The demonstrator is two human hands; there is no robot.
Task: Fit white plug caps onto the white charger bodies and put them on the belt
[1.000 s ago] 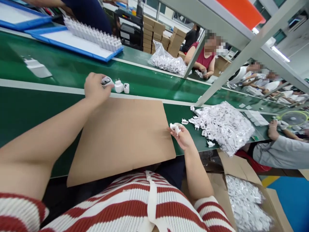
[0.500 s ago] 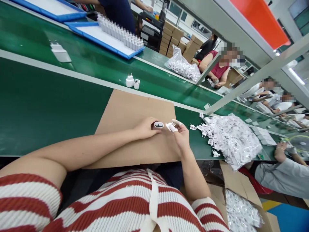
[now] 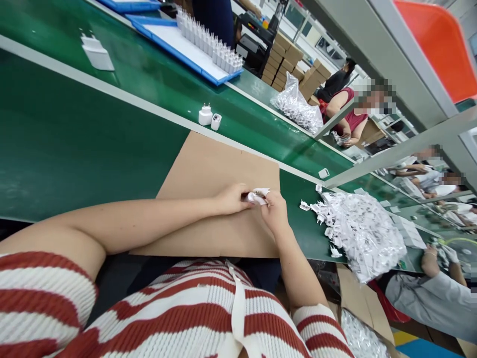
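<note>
My left hand (image 3: 234,199) is closed around a white charger housing, now mostly hidden by the fingers. My right hand (image 3: 276,211) meets it over the cardboard sheet (image 3: 208,171), pinching a white plug cap with metal pins against the housing's end. White covers show on its thumb and a fingertip, and blend with the white parts. Whether cap and housing are fully joined cannot be made out. To the right lie loose plug caps (image 3: 304,205) beside a clear bag of white plug caps (image 3: 367,228).
Beyond the cardboard runs a green conveyor (image 3: 149,84) carrying a white charger (image 3: 97,52), another charger (image 3: 205,115) and an open housing (image 3: 216,122). A blue-rimmed tray (image 3: 186,52) holds rows of chargers. A metal post (image 3: 391,144) slants across the right. Co-workers sit along the line.
Half a second ago the housing and the plug cap were apart, with the housing's open end showing. Both hands have since come together. The camera view has tilted and shifted somewhat.
</note>
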